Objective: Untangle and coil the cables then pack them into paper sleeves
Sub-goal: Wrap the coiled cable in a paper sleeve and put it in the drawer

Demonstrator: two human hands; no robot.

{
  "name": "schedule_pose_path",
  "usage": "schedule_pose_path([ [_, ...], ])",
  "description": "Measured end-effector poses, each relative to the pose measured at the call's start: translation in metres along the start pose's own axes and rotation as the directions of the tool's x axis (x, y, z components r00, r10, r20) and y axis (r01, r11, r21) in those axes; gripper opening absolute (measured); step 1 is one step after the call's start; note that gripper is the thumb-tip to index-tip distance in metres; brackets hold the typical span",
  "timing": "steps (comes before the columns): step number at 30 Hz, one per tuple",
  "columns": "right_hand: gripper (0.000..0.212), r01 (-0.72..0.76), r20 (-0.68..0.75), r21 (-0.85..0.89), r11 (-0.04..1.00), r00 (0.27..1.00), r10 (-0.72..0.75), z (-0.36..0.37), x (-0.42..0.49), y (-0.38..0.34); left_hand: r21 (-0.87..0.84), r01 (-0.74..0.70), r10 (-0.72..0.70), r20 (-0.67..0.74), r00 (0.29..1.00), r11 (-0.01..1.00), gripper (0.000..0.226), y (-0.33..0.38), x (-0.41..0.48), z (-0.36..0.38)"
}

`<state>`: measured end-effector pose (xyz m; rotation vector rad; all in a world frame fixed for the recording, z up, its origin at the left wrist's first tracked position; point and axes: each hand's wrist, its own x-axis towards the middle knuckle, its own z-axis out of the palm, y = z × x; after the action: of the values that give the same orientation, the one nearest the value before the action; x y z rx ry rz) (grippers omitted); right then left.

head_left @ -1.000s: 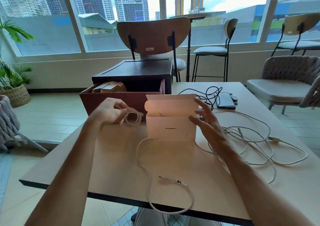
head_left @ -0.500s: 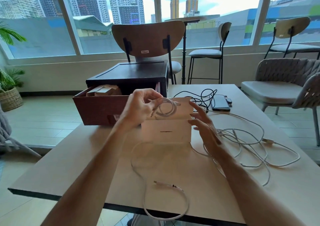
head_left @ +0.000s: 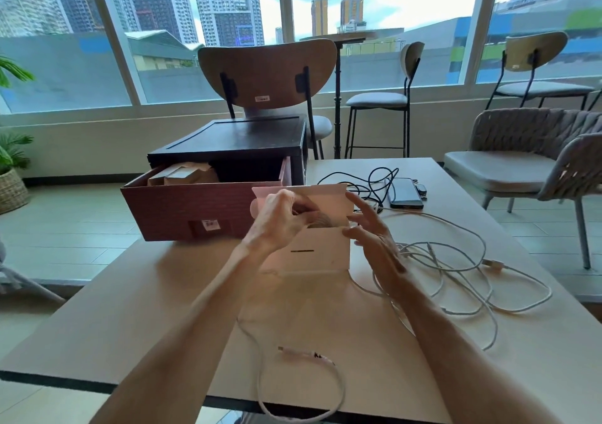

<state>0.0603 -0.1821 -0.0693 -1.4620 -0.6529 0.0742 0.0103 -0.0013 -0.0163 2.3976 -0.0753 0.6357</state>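
At the mouth of the paper sleeve, the left hand pinches a coiled white cable while the right hand, held open, touches its right edge.

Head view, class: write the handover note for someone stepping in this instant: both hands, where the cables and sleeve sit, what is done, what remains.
Left hand grips a coiled cable at the mouth of the open paper sleeve.
Right hand open, fingers touching the sleeve's right edge.
Done: one cable coiled, partly inside.
Left: seat it, close the flap, then coil and pack the tangled white cables at right, the black cable behind, the loose white cable at the near edge of the table.
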Motion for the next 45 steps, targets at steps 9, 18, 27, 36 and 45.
schedule_pose_path([
  [9,0.072,0.013,0.0,-0.012,1.0,1.0,-0.013,-0.001,0.0,0.003,-0.056,0.096,-0.077,0.273,0.959,0.994,0.007,-0.009,0.019,-0.022],
  [18,0.07,0.009,-0.003,-0.022,1.0,1.0,-0.01,0.0,0.002,0.003,-0.055,0.114,-0.087,0.361,0.928,0.992,0.019,-0.016,0.009,-0.029],
  [27,0.071,0.02,-0.003,-0.034,0.999,1.0,-0.02,-0.001,0.002,0.004,0.126,0.022,-0.066,0.359,0.931,0.992,0.034,-0.015,0.0,-0.03],
  [36,0.068,0.006,0.01,-0.035,0.999,1.0,-0.005,-0.003,0.004,0.014,-0.174,-0.095,-0.001,-0.483,0.875,0.98,0.024,-0.042,-0.036,-0.022],
  [45,0.047,-0.044,-0.017,-0.01,0.999,0.999,0.044,-0.004,0.006,0.022,-0.479,0.138,-0.337,-0.358,0.871,0.867,0.02,-0.07,-0.055,-0.004],
])
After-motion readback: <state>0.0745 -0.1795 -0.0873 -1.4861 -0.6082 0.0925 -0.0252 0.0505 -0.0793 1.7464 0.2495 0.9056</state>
